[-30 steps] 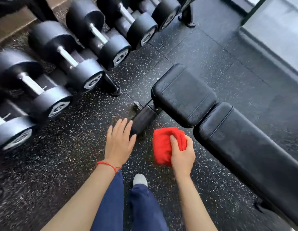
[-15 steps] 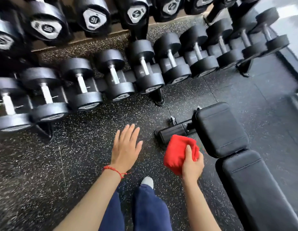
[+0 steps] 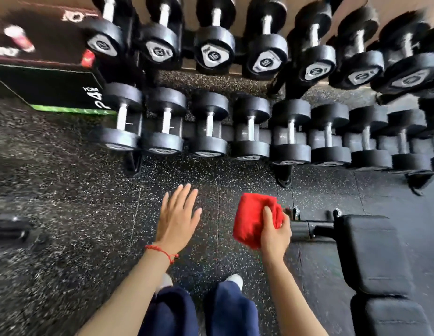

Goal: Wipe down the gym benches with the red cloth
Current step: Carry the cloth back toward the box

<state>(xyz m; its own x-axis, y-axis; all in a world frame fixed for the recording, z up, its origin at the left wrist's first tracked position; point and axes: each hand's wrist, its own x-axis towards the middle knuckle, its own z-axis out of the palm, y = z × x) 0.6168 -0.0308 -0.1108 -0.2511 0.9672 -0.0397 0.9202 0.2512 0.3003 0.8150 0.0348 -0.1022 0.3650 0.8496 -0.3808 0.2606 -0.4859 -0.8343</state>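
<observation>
My right hand (image 3: pixel 274 235) grips a bunched red cloth (image 3: pixel 252 218), held in the air in front of me over the speckled floor. A black padded gym bench (image 3: pixel 371 258) stands at the lower right, its seat pad nearest and its metal foot bar (image 3: pixel 308 230) just right of the cloth. The cloth is beside the bench and does not touch the pads. My left hand (image 3: pixel 178 218) hovers with straight spread fingers over the floor, holding nothing; a red string bracelet circles its wrist.
A two-tier rack of black dumbbells (image 3: pixel 250 127) runs across the top, its feet (image 3: pixel 284 180) on the floor ahead. A black plyo box (image 3: pixel 53 86) with a green edge sits at the upper left. Another dark object (image 3: pixel 9 229) lies at the left edge. My feet are below.
The view has swung left: the bench has slid to the right edge and the dumbbell rack fills the top. Both hands keep their pose, the right still gripping the cloth.
</observation>
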